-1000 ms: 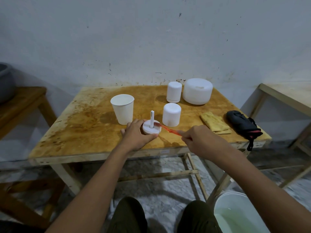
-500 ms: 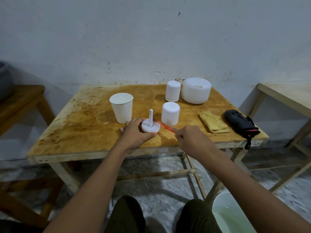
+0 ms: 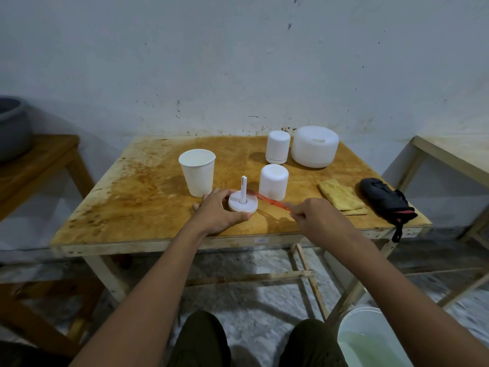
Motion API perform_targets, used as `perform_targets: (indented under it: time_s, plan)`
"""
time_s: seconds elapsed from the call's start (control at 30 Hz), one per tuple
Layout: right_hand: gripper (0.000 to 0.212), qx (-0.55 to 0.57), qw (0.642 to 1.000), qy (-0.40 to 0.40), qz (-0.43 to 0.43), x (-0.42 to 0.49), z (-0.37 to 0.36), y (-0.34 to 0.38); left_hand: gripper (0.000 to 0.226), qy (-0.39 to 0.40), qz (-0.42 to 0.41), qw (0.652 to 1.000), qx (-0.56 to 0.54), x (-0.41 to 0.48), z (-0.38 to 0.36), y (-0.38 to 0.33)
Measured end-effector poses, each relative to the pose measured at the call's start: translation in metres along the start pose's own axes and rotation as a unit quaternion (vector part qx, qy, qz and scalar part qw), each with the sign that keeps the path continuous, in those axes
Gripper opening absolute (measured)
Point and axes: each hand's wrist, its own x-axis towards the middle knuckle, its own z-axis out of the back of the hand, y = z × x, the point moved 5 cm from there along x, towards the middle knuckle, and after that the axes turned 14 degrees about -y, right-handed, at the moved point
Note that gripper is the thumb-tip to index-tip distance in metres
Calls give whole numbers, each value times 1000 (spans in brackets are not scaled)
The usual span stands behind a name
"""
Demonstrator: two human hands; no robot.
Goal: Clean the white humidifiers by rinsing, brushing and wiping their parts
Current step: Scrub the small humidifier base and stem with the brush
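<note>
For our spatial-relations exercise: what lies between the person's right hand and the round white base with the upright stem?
In the head view, a red brush spans that stretch: the right hand pinches its handle, and its head reaches the base.

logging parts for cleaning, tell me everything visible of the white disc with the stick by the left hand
The white disc is a low, round, plastic-looking piece with a thin upright stem at its centre. It sits flat near the table's front edge. The left hand grips its rim; the red brush meets its right side.
</note>
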Motion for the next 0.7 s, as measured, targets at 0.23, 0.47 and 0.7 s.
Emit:
perform_targets:
  time_s: [0.23,0.47,0.7]
  plan:
    - [26,39,999,6,-6,-16,3,12,72,-106,-17,993,45,-14,1,-11]
    - [32,30,999,-5,-22,-22,-1,19,62,-157,-9,984,80,-23,1,-26]
    - [32,42,998,-30,-37,-24,2,13,69,-186,-13,975,119,-24,3,-30]
